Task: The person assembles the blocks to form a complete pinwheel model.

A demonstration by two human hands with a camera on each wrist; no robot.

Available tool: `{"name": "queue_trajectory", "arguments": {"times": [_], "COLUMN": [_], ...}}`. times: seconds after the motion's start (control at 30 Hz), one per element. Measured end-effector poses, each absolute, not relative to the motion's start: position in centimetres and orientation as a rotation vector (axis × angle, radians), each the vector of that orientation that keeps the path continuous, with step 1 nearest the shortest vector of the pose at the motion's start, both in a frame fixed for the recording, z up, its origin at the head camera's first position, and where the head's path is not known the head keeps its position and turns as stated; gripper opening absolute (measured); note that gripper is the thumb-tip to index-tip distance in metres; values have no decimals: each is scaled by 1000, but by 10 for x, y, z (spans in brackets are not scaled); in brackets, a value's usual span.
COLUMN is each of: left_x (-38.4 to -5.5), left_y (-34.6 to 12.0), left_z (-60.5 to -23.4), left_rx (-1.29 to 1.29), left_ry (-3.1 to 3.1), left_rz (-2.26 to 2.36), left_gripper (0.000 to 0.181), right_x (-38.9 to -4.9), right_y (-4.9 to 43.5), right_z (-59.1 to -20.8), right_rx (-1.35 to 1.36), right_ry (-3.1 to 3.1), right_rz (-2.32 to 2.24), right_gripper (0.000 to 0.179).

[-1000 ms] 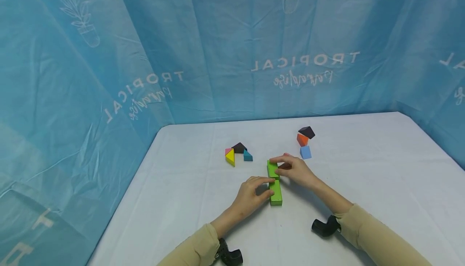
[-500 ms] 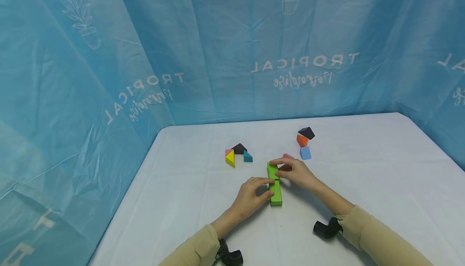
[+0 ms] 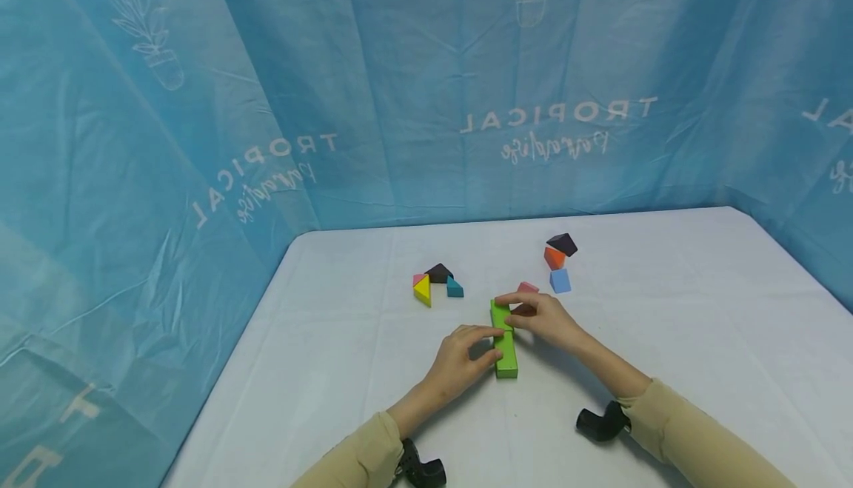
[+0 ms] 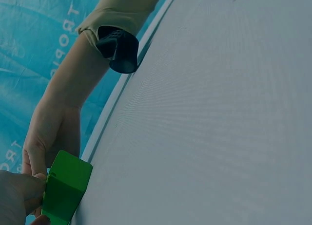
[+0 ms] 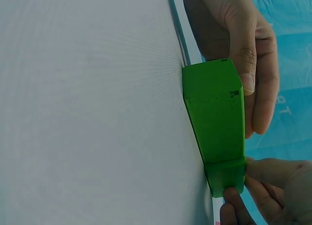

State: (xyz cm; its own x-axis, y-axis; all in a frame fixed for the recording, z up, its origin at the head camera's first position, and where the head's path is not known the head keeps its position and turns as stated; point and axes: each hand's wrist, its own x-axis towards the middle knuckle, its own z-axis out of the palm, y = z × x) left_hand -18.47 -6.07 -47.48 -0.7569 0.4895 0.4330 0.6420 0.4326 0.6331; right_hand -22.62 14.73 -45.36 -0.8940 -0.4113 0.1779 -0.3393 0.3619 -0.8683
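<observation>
Head cam: L hand (image 3: 456, 361) touches near green blk (image 3: 507, 358), grip unclear, as R hand (image 3: 545, 319) pinches far green blk (image 3: 500, 314), both end to end on white tbl (image 3: 373, 332), w/ yellow blk (image 3: 423, 292) & blue blk (image 3: 560, 281) farther back.

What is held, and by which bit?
The right hand pinches the farther green rectangular block, finger at its far end. The left hand touches the nearer green block; grip unclear.
</observation>
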Motion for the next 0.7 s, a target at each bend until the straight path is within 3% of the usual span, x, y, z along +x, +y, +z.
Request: {"name": "queue_trajectory", "arguments": {"times": [0.23, 0.7], "left_x": [-184, -184], "left_y": [-61, -62], "left_z": [-474, -473], "left_rx": [-1000, -1016], "left_ry": [-2512, -2510], "left_rz": [-1235, -1242], "left_gripper": [33, 33], "right_x": [-213, -228], "right_y": [143, 149], "right_z": [-432, -461], "right_rx": [-699, -699], "right_ry": [2531, 2533], "right_rz": [-1573, -1579], "right_gripper": [33, 33]}}
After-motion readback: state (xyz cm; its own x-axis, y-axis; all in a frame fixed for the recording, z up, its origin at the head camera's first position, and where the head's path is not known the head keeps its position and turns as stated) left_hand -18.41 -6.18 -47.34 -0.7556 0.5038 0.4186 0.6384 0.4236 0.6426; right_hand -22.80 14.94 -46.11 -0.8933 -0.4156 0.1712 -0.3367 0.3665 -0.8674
